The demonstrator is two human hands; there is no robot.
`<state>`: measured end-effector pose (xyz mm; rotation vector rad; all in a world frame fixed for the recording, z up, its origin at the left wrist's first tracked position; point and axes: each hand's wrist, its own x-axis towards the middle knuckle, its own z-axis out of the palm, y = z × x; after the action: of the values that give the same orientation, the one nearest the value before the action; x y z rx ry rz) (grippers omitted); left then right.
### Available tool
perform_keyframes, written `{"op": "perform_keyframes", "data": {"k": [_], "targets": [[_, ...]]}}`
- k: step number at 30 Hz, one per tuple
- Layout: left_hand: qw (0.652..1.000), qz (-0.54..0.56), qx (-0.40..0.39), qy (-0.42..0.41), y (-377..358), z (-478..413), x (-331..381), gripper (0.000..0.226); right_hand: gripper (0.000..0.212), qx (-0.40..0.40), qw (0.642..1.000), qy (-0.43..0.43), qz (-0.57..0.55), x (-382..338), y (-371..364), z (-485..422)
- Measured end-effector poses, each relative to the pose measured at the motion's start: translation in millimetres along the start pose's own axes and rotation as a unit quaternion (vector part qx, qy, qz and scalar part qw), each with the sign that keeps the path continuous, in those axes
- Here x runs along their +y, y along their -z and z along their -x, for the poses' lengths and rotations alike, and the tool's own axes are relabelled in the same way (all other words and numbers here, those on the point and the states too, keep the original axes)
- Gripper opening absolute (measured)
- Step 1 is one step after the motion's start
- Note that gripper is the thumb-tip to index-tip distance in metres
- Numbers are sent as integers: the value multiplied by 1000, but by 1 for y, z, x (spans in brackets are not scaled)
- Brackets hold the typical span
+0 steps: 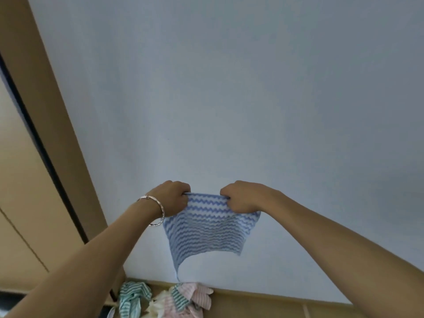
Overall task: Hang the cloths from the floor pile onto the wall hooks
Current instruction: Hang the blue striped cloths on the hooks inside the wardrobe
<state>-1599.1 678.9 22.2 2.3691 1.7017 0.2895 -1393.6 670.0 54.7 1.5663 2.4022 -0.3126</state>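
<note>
Nearest us are our two forearms, with one silver bracelet (158,212) on the left wrist. Our left hand (171,196) and right hand (243,196) each curl their fingers tightly round the top edge of one blue-and-white wavy-striped cloth (206,230). It is stretched between the fingers and hangs below them. Far beneath the fingers lies one floor pile (165,299) of at least four crumpled cloths, green-striped, pink and cream. Beyond the fingers is the pale wall (229,88), and to their left a brown door frame (46,99).
</note>
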Motion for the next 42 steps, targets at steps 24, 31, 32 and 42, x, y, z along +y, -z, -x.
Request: {"op": "perform_keyframes", "data": {"k": [24, 31, 32, 42], "targets": [[927, -75, -66, -361, -149, 14, 509, 28, 40, 109, 922, -300, -221, 316, -175, 426], [877, -66, -101, -466, -193, 8, 622, 29, 49, 124, 875, -393, -253, 354, -213, 514], [867, -60, -106, -484, -201, 5, 641, 29, 49, 126, 868, -407, -254, 360, -215, 528], [747, -42, -235, -620, -257, -9, 827, 32, 46, 147, 778, -560, -243, 452, -240, 655]]}}
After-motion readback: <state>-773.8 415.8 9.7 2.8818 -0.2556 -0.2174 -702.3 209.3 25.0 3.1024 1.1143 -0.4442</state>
